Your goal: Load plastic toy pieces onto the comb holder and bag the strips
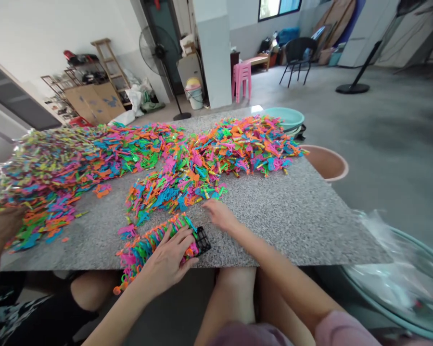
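Near the table's front edge lies a black plastic grid rack (203,241), its right end bare. Tightly packed rows of small bright plastic pieces (147,241) with orange round ends stand along the rest of it. My left hand (173,251) rests on these rows, fingers stretched over the top and thumb on the near side. Just beyond the rack, my right hand (220,215) is at the near edge of a loose heap of similar pieces (173,190). Its fingers are curled together, and whatever may be between them is hidden.
A larger heap (75,163) spreads over the left of the speckled stone table (285,216). Another person's hand (5,223) is at its near side. Basins (326,163) stand beyond the right edge; a tub with clear plastic bags (400,274) is at the lower right.
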Available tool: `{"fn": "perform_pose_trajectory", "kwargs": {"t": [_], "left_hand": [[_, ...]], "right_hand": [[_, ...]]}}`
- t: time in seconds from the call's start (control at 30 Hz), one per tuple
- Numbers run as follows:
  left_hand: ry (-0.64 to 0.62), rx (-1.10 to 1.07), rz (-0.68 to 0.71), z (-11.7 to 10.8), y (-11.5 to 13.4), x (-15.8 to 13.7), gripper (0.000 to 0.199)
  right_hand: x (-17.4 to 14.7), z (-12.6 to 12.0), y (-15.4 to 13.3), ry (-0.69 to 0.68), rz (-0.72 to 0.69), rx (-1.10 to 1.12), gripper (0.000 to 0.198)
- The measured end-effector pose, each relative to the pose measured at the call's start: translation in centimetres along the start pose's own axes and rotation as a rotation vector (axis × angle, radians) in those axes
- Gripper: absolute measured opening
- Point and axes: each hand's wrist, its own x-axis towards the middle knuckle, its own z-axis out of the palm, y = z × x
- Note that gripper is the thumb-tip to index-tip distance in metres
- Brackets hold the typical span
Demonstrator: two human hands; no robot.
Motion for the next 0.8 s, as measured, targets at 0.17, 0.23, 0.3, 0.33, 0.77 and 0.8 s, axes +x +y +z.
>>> {"fn": "perform_pose_trajectory", "kwargs": {"t": [0.17,0.23,0.3,0.33,0.77,0.8], "left_hand": [[0.057,0.065,-0.018,-0.1,0.4,-0.1,0.032],[0.060,0.075,-0.012,0.0,0.4,0.0,0.034],[0.050,0.069,-0.024,0.1,0.3,0.1,0.034],[0.046,0.060,-0.032,0.2,0.2,0.1,0.034],[0.017,0.018,-0.076,0.8,0.2,0.0,0.042],[0.007,0.017,-0.083,0.7,0.2,0.0,0.043]], "right_hand": [[1.0,-2.5,1.0,-0.033,0.349,-0.268,0.039],[0.9,-2.0,0.5,-0.059,0.395,-0.268,0.045],[0.4,-1.4,0.3,-0.054,0.447,-0.255,0.046],[-0.1,-1.3,0.4,-0.061,0.481,-0.244,0.047],[1.0,-3.7,2.5,-0.253,-0.300,-0.415,0.022],[1.8,-3.6,2.7,-0.329,-0.387,-0.415,0.021]]}}
